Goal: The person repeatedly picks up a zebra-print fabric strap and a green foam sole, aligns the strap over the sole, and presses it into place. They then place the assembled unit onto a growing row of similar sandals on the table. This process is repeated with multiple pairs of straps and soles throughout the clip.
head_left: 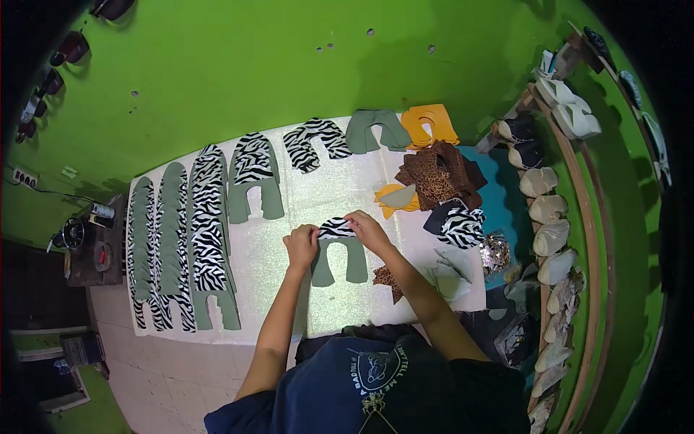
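A curved black-and-white zebra-print piece [337, 229] lies along the top of a grey-green U-shaped piece [340, 262] on the pale table. My left hand [302, 244] pinches the left end of the zebra-print piece. At its upper right end, the fingers of my right hand [367, 231] are closed on the same edge. Whether either hand also grips the green piece beneath is hidden by the fingers. The green legs point toward me and rest on the tabletop.
Overlapping rows of green and zebra-print pieces [208, 217] cover the table's left. Along the back lie stacks of zebra-print [318, 141], green [376, 130] and orange pieces [431, 124]. Leopard-print scraps [437, 177] are heaped at right, near a wooden rack [571, 217] of shoe parts.
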`<state>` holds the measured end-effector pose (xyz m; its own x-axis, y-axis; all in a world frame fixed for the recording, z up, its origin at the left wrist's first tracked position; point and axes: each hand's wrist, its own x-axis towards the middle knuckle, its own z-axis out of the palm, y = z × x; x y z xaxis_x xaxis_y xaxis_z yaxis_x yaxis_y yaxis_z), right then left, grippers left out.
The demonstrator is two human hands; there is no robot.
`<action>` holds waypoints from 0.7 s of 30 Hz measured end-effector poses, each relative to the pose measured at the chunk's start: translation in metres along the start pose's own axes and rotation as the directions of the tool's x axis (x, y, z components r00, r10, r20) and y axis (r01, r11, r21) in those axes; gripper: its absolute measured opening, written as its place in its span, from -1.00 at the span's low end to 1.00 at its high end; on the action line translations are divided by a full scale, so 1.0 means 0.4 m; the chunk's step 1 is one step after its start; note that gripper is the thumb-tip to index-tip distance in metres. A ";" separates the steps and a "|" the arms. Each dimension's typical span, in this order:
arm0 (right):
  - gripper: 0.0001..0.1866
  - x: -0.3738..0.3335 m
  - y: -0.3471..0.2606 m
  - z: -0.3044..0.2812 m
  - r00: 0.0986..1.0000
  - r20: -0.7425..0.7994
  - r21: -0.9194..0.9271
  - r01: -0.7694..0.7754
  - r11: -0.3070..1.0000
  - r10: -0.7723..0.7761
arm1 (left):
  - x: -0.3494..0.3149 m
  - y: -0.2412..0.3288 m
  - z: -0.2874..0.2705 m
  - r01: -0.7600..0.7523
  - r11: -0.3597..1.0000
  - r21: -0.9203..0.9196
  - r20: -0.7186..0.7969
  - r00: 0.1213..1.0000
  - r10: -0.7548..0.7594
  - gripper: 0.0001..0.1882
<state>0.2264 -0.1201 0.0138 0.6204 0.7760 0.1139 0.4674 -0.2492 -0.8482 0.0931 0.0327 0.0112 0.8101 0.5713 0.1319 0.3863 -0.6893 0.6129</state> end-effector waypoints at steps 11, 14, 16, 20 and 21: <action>-0.81 -0.002 0.001 0.005 1.000 0.001 -0.067 0.018 0.998 -0.018 | -0.070 0.034 -0.019 -0.184 0.973 0.137 -0.123 0.972 0.201 -0.72; -0.81 0.001 0.004 0.006 1.000 0.016 -0.096 -0.002 0.995 0.004 | -0.136 0.086 -0.012 -0.256 0.950 0.179 -0.062 0.961 0.271 -0.68; -0.83 0.001 0.014 0.008 0.998 -0.011 -0.101 0.055 0.993 -0.056 | -0.177 0.106 0.009 -0.250 0.952 0.177 0.031 0.968 0.248 -0.60; -0.82 0.001 0.009 0.007 0.998 -0.016 -0.090 0.066 0.994 -0.068 | -0.206 0.132 0.038 -0.229 0.931 0.283 0.038 0.973 0.228 -0.55; -0.82 0.000 0.009 0.005 0.999 -0.013 -0.078 0.050 0.996 -0.051 | -0.210 0.134 0.043 -0.218 0.927 0.305 0.028 0.975 0.220 -0.55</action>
<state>0.2269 -0.1198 0.0098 0.6036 0.7802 0.1641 0.5456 -0.2542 -0.7985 0.0534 -0.0597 0.0197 0.8872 0.3932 0.2415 0.3165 -0.8994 0.3015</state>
